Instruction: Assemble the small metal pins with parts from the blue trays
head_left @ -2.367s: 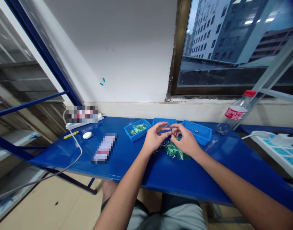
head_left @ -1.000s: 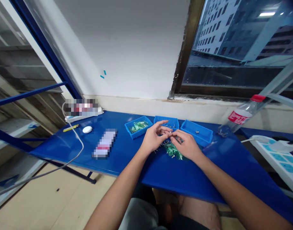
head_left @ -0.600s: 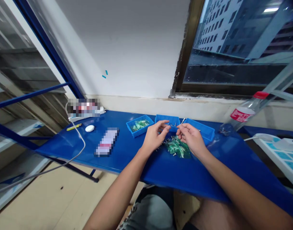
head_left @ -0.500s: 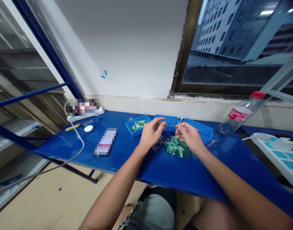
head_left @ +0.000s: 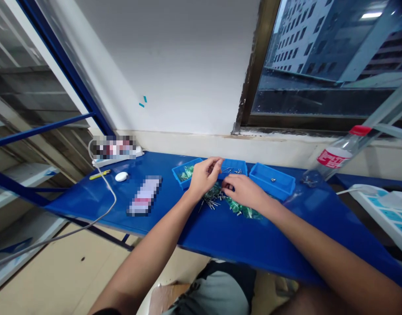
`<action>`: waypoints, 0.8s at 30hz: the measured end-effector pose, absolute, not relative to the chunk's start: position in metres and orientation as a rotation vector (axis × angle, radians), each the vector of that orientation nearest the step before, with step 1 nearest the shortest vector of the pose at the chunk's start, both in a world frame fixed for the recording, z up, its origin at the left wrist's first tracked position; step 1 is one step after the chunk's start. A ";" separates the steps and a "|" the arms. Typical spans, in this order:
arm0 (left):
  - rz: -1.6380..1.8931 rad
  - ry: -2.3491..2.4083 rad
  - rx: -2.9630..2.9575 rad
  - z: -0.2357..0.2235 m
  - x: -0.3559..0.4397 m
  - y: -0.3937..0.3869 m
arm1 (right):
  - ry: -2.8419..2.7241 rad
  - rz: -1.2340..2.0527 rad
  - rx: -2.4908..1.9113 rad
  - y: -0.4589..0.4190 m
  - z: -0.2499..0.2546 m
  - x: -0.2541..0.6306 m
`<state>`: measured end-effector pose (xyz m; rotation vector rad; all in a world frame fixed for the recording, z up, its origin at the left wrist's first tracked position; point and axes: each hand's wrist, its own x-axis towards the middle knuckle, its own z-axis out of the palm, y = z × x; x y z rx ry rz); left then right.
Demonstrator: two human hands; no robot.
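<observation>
My left hand (head_left: 204,176) is raised over the table beside the left blue tray, thumb and fingers pressed together. Whatever is in that pinch is too small or hidden to name. Lower and to the right, my right hand (head_left: 243,189) has curled fingers that reach down at the pile; their tips are partly hidden, and I cannot make out anything in them. Below the hands lie loose thin metal screws or pins (head_left: 213,203). Small green plastic bags (head_left: 250,212) lie under and beside my right hand, with short metal pieces among them.
A left blue tray (head_left: 179,175) holds green bags. The middle blue tray (head_left: 242,162) contains several thin metal pieces, the right blue tray (head_left: 280,186) one small piece. A bottle (head_left: 334,157) leans at right. A blurred flat object (head_left: 145,196), white oval item (head_left: 121,176) and yellow cutter (head_left: 100,174) lie left.
My right hand, which held a thin metal pin upright, has moved left and down to the pile; that pin no longer shows. My left hand's fingers have closed together and shifted slightly left.
</observation>
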<state>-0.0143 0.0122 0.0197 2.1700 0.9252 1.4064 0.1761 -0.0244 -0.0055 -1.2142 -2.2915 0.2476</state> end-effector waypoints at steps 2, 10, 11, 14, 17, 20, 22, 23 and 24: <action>1.375 0.916 2.241 0.016 -0.015 0.010 | -2.340 0.180 -1.224 -0.024 -0.011 0.167; 1.218 0.830 2.450 0.003 -0.012 0.008 | -2.306 0.067 -1.291 -0.035 -0.029 0.162; 1.218 0.836 2.451 0.003 -0.011 0.007 | -2.283 0.068 -1.293 -0.037 -0.029 0.164; 1.210 0.861 2.455 0.001 -0.009 0.007 | -2.181 0.082 -1.248 -0.041 -0.025 0.173; 1.190 0.846 2.476 -0.003 -0.010 0.007 | -1.949 0.203 -1.181 -0.041 -0.020 0.180; 1.141 0.821 2.482 -0.008 -0.010 0.006 | -1.635 0.487 -1.093 -0.038 -0.022 0.180; 1.102 0.812 2.467 -0.010 -0.009 0.005 | -1.495 0.659 -1.031 -0.036 -0.025 0.179; 1.092 0.808 2.451 -0.010 -0.009 0.004 | -1.453 0.718 -1.012 -0.034 -0.028 0.178; 1.093 0.805 2.429 -0.010 -0.008 0.004 | -1.423 0.759 -1.000 -0.033 -0.030 0.178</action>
